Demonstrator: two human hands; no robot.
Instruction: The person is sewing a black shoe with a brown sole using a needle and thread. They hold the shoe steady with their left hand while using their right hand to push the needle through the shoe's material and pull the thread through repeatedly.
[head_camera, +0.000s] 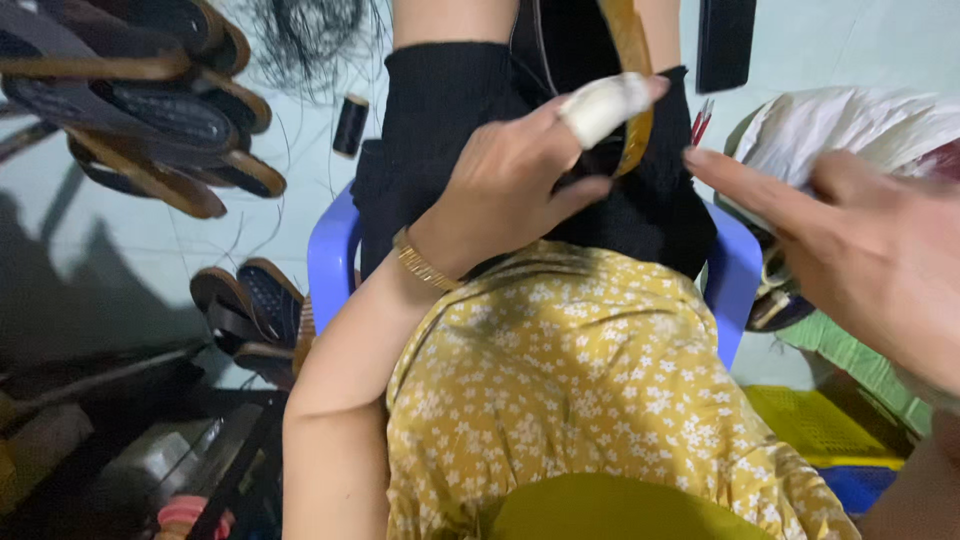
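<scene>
My left hand (510, 185) lies on the black cloth (450, 110) over my lap, a gold bracelet (420, 262) on its wrist. Its index finger is wrapped in white tape (605, 105) and crosses a tan leather strap (632, 40), with the thumb beneath, so the strap looks pinched between them. My right hand (860, 250) comes in blurred from the right. The index finger is stretched out toward the strap and nothing is in the hand. A thin red-handled tool (701, 124) stands just above that fingertip.
I sit on a blue plastic stool (330, 260) in a yellow flowered dress (580, 380). Several brown sandals (150, 110) are piled at top left, with more (250, 310) beside the stool. A black thread spool (350, 125), a white sack (850, 130) and a yellow crate (820, 420) surround me.
</scene>
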